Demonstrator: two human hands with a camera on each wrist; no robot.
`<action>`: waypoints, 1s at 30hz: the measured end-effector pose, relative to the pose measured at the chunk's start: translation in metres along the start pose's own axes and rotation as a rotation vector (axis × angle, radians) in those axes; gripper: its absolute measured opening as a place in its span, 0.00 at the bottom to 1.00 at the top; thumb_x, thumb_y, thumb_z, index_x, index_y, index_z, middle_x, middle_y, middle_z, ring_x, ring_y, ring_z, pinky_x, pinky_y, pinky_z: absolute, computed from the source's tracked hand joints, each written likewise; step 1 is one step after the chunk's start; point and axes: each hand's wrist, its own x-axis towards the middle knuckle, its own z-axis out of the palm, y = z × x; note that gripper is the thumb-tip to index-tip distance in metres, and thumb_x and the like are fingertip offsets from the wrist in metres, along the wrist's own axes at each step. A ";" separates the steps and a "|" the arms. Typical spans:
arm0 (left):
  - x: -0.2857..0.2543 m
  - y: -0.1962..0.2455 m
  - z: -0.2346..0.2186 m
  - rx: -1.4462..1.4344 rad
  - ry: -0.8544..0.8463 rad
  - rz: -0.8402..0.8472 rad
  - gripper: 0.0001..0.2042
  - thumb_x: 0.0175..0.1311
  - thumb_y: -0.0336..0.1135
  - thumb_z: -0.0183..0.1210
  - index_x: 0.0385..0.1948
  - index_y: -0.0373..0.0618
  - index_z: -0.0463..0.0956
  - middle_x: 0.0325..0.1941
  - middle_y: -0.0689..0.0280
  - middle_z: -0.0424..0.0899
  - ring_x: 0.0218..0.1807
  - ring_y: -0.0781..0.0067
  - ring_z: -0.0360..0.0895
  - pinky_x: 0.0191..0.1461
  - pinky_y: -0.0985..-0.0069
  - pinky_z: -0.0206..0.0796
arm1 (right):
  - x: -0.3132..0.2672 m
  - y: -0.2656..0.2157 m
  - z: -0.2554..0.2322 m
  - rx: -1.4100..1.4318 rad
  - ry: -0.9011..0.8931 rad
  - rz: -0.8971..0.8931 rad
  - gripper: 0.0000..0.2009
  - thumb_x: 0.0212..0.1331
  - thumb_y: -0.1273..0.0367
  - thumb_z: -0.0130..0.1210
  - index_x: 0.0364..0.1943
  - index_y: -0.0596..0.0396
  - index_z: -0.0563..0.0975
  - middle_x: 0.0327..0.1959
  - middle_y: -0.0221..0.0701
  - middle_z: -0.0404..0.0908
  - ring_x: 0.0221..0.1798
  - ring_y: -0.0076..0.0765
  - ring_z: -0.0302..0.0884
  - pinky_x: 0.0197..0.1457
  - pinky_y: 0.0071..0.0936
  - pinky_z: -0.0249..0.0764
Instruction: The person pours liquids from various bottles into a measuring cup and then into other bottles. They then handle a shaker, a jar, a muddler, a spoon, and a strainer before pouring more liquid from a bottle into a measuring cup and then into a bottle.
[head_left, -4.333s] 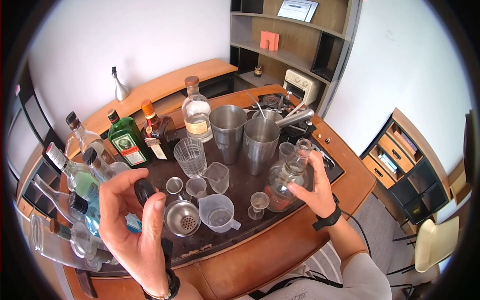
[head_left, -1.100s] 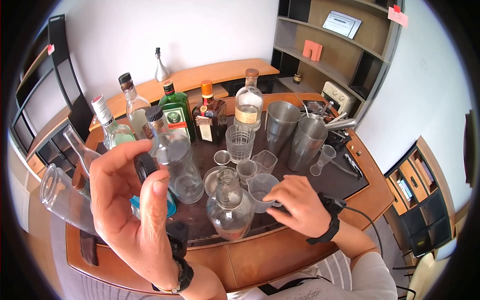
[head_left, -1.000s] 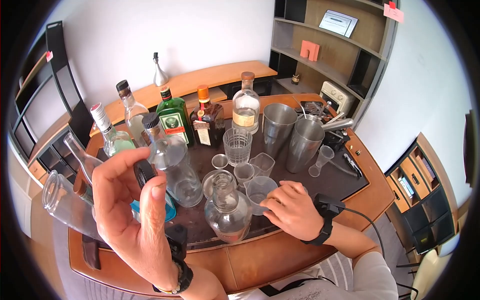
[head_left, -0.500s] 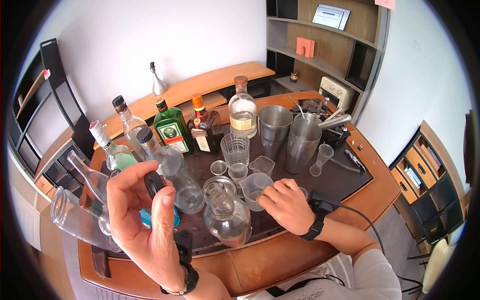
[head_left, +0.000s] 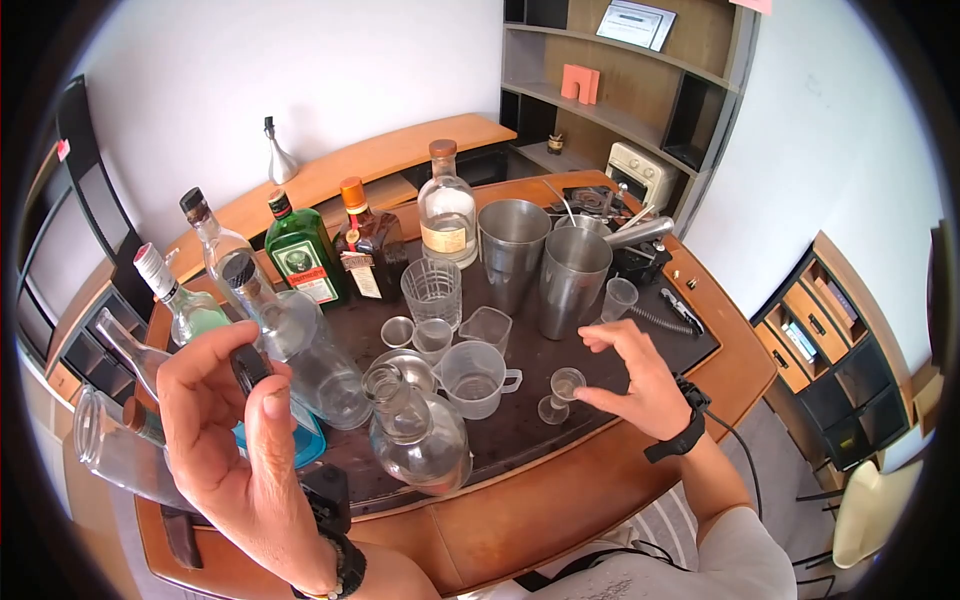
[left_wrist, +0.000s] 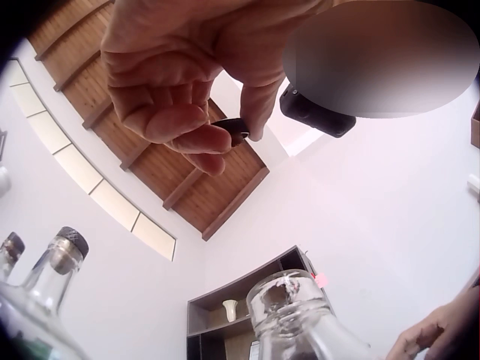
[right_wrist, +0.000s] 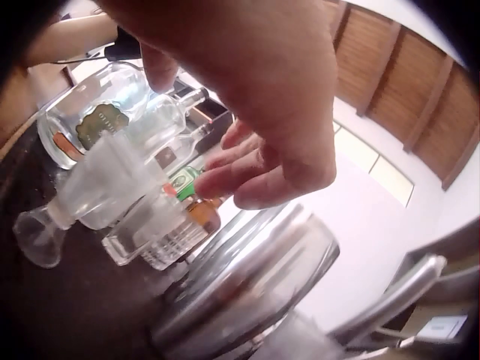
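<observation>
My left hand is raised over the front left of the table, pinching a black bottle cap between thumb and fingers. The left wrist view shows the cap edge-on. An uncapped clear glass bottle stands to its right near the front edge, its mouth below the hand in that view. My right hand hovers at the right with fingers spread from the thumb. Its thumb tip is right at the rim of a small clear double-ended measuring cup.
A clear plastic measuring jug, a strainer and small glasses stand mid-table. Behind are two metal shaker tins, a patterned tumbler and a corked bottle. Several bottles crowd the left, including a green one.
The clear bottle was carried by the right hand from the right side to the front centre and released. The right hand then moved back right to the small measuring cup. The left keeps the cap.
</observation>
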 end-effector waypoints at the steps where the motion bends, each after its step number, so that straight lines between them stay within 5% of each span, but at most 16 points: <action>1: 0.000 0.000 0.001 0.004 -0.002 -0.003 0.18 0.61 0.38 0.69 0.45 0.35 0.77 0.39 0.68 0.78 0.36 0.82 0.75 0.42 0.86 0.63 | -0.007 0.008 0.003 0.036 -0.026 0.037 0.33 0.52 0.62 0.71 0.63 0.52 0.70 0.53 0.35 0.75 0.57 0.40 0.74 0.61 0.36 0.66; 5: -0.002 0.002 0.005 0.021 -0.013 -0.017 0.17 0.61 0.38 0.69 0.45 0.35 0.78 0.38 0.68 0.79 0.35 0.84 0.74 0.41 0.87 0.62 | -0.026 0.028 0.022 0.132 -0.162 0.100 0.40 0.49 0.65 0.74 0.68 0.53 0.65 0.56 0.37 0.71 0.60 0.42 0.72 0.67 0.38 0.66; 12: -0.004 0.004 0.013 0.058 -0.042 -0.014 0.16 0.61 0.35 0.68 0.45 0.36 0.78 0.37 0.69 0.79 0.34 0.85 0.73 0.40 0.87 0.62 | -0.016 0.042 0.043 0.259 -0.228 0.164 0.21 0.59 0.64 0.68 0.53 0.56 0.75 0.48 0.33 0.80 0.54 0.35 0.77 0.62 0.30 0.70; 15: -0.003 -0.005 0.016 0.132 -0.043 0.121 0.12 0.70 0.37 0.59 0.48 0.39 0.77 0.32 0.67 0.78 0.27 0.87 0.68 0.28 0.89 0.54 | -0.013 0.044 0.045 0.509 -0.201 0.191 0.15 0.62 0.66 0.65 0.49 0.56 0.77 0.46 0.29 0.82 0.51 0.30 0.79 0.60 0.28 0.71; 24: -0.001 -0.007 0.017 0.170 -0.040 0.117 0.13 0.70 0.38 0.60 0.48 0.40 0.77 0.32 0.68 0.79 0.27 0.88 0.68 0.28 0.89 0.53 | 0.014 0.015 0.006 0.762 -0.058 0.132 0.16 0.63 0.67 0.65 0.52 0.56 0.77 0.47 0.27 0.83 0.51 0.24 0.79 0.60 0.29 0.71; 30: -0.002 0.006 0.016 0.051 -0.022 -0.007 0.13 0.59 0.31 0.68 0.43 0.39 0.79 0.33 0.72 0.79 0.31 0.87 0.69 0.36 0.88 0.59 | 0.032 -0.015 -0.004 0.788 -0.068 0.066 0.16 0.62 0.68 0.66 0.52 0.55 0.78 0.46 0.27 0.83 0.50 0.24 0.79 0.59 0.28 0.72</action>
